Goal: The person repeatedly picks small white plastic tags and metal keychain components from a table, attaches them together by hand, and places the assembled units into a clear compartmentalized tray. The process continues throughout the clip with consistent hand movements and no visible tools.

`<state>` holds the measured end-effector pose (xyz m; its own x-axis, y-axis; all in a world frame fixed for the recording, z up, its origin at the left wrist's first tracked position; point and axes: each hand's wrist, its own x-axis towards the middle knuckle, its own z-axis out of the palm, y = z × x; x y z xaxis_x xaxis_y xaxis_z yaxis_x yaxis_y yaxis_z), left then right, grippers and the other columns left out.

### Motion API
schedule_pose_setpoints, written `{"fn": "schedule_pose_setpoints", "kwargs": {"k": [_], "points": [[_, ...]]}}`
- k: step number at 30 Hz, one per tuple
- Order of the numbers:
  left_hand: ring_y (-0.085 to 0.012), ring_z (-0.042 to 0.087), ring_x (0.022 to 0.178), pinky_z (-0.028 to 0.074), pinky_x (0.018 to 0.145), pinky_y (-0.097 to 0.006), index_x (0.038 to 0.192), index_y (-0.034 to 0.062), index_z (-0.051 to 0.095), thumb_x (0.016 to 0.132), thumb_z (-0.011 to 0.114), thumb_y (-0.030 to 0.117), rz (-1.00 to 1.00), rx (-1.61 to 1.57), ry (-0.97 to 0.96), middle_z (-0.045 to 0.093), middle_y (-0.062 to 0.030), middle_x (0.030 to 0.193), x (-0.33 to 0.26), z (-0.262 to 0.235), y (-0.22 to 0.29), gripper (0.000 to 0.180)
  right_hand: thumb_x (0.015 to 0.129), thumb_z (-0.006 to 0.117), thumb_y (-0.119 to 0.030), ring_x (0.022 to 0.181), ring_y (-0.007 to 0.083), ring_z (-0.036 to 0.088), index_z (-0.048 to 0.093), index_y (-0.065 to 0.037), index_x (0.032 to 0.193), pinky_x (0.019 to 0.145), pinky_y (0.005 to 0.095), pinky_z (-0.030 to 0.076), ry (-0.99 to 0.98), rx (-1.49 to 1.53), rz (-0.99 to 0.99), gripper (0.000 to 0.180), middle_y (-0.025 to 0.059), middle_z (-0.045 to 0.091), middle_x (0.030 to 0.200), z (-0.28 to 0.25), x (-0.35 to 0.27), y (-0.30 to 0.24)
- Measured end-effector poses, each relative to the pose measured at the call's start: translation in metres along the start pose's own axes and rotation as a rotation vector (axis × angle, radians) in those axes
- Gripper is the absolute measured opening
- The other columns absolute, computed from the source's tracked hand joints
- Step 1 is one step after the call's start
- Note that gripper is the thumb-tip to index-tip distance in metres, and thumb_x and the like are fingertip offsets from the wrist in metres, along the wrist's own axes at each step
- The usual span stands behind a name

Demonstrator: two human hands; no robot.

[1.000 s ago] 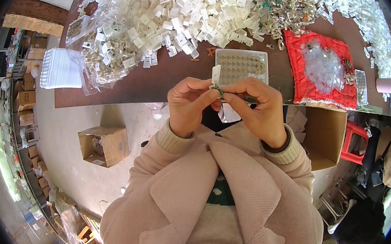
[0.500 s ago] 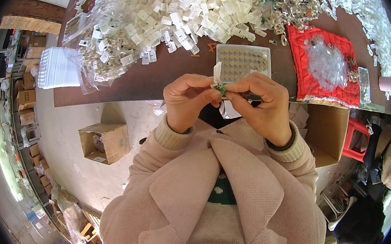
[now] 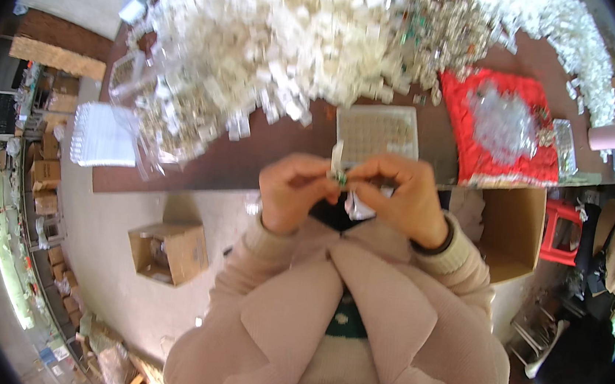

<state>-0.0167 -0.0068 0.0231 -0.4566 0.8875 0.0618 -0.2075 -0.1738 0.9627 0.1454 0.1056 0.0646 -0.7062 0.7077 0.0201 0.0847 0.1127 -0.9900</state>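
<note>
My left hand (image 3: 294, 191) and my right hand (image 3: 399, 197) meet in front of my chest, fingertips pinched together on a small green and white part (image 3: 340, 176). A thin white strip sticks up from the pinch. Just beyond my fingers lies a grey gridded tray (image 3: 377, 133) at the near edge of the brown table (image 3: 199, 167). A big heap of small white plastic pieces (image 3: 300, 36) covers the table's far side.
A red cloth (image 3: 502, 133) with clear plastic bits lies to the right of the tray, a pink cup (image 3: 613, 136) beyond it. A white stack (image 3: 102, 135) sits at the table's left end. Open cardboard boxes stand on the floor at left (image 3: 169, 249) and right (image 3: 511, 226).
Both hands stay pinched on the small part and have shifted slightly lower and closer together; the view has tilted a little.
</note>
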Motion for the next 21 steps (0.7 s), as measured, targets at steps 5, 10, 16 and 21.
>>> {"fn": "schedule_pose_setpoints", "kwargs": {"k": [5, 10, 16, 21], "points": [[-0.0212, 0.07, 0.077, 0.061, 0.067, -0.031, 0.099, -0.0047, 0.067, 0.081, 0.07, -0.018, 0.069, -0.146, 0.035, 0.069, -0.0146, 0.095, 0.001, 0.005, -0.003, 0.022, 0.083, 0.072, 0.005, 0.072, 0.0051, 0.062, 0.071, 0.003, 0.089, 0.062, 0.0212, 0.049, 0.077, 0.054, -0.097, 0.006, 0.0047, 0.068, 0.081, 0.005, 0.0, 0.001], [-0.0221, 0.071, 0.08, 0.063, 0.07, -0.033, 0.1, -0.0029, 0.065, 0.082, 0.068, -0.018, 0.105, -0.142, 0.054, 0.068, -0.0136, 0.095, -0.003, 0.006, -0.013, 0.024, 0.083, 0.071, 0.005, 0.069, 0.0067, 0.063, 0.071, 0.004, 0.089, 0.059, 0.0215, 0.049, 0.143, 0.027, -0.184, 0.006, 0.0062, 0.068, 0.081, 0.008, -0.003, 0.003], [-0.0222, 0.071, 0.082, 0.063, 0.071, -0.033, 0.102, -0.0029, 0.065, 0.083, 0.068, -0.018, 0.1, -0.166, 0.05, 0.068, -0.0132, 0.096, -0.005, 0.006, -0.014, 0.024, 0.084, 0.071, 0.005, 0.069, 0.0091, 0.066, 0.07, 0.005, 0.091, 0.059, 0.022, 0.051, 0.064, 0.093, -0.183, 0.007, 0.0075, 0.07, 0.083, 0.005, -0.004, 0.005], [-0.022, 0.071, 0.081, 0.063, 0.071, -0.033, 0.101, -0.0034, 0.065, 0.083, 0.068, -0.018, 0.057, -0.188, 0.033, 0.068, -0.0141, 0.097, -0.003, 0.005, -0.011, 0.024, 0.087, 0.07, 0.004, 0.071, 0.0099, 0.067, 0.069, 0.007, 0.095, 0.061, 0.0221, 0.053, -0.024, 0.3, -0.056, 0.009, 0.0088, 0.071, 0.086, 0.002, -0.004, 0.0]]}}
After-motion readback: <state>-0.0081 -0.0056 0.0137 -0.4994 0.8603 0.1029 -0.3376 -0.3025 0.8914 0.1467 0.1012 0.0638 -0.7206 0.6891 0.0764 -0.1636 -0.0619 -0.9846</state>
